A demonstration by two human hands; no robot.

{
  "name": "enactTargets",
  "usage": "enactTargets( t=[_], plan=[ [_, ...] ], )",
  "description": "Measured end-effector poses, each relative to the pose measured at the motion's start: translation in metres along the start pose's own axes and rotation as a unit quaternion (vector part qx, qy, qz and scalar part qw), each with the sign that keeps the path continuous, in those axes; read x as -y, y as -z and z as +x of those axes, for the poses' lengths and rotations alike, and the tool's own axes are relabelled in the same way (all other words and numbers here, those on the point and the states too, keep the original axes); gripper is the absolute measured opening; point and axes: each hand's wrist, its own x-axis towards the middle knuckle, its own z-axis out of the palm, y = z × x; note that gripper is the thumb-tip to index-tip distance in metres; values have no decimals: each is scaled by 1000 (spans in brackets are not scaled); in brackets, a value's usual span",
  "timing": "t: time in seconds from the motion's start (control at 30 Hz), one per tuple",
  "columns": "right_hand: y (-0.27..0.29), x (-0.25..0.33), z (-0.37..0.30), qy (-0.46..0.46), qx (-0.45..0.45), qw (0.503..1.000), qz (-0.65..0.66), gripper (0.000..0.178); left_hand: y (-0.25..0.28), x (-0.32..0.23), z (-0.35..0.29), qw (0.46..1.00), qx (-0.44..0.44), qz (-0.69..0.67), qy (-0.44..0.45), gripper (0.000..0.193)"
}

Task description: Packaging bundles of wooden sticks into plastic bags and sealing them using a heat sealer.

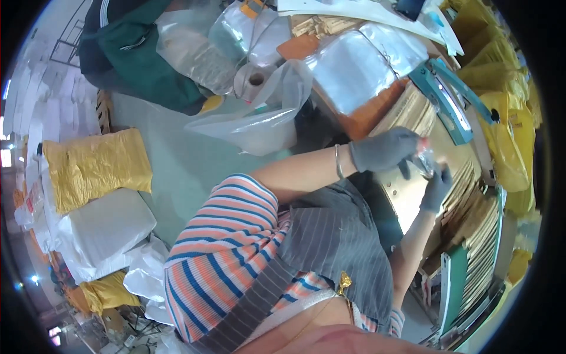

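Note:
Both my hands wear grey gloves and meet above a pale metal-topped work surface (401,203). Between them is a small clear, shiny plastic piece (423,160) with a bit of red at one end; its exact kind is too small to make out. My left hand (383,151) reaches across from the left, its fingers closed on the red end. From below right comes my right hand (437,190), pinching the lower side of the piece. A stack of brown cardboard pieces (407,115) lies just beyond my left hand, and more upright brown sheets (466,203) stand beside the right.
A teal bag sealer (442,97) stands at the far right of the bench. Flat clear plastic bags (359,68) lie beyond my left hand, near a film roll (254,81). Yellow sacks (508,141) line the right; a yellow parcel (97,168) lies on white bundles (106,230) at left.

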Motion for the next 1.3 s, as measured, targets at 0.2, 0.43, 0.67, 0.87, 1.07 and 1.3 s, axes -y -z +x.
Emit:
enactTargets(
  t=[0.2,0.43,0.67,0.87,1.07,1.3],
  plan=[
    [-9,3,-11,13,79,997,-20,22,15,6,16,928,115,339,-99,28],
    [0,-36,-70,213,-9,878,-430,51,13,3,34,904,14,343,-256,32],
    [14,-40,-89,199,-19,875,-440,45,-23,63,48,881,-31,370,-293,25],
    [1,-42,-84,199,-7,874,-443,49,10,44,32,890,-94,358,-268,23],
    [-1,-40,-77,233,-3,858,-457,45,23,43,34,902,-106,314,-277,23],
    [4,-49,-84,210,-10,858,-468,46,43,38,27,912,-112,278,-279,17]
  ],
)
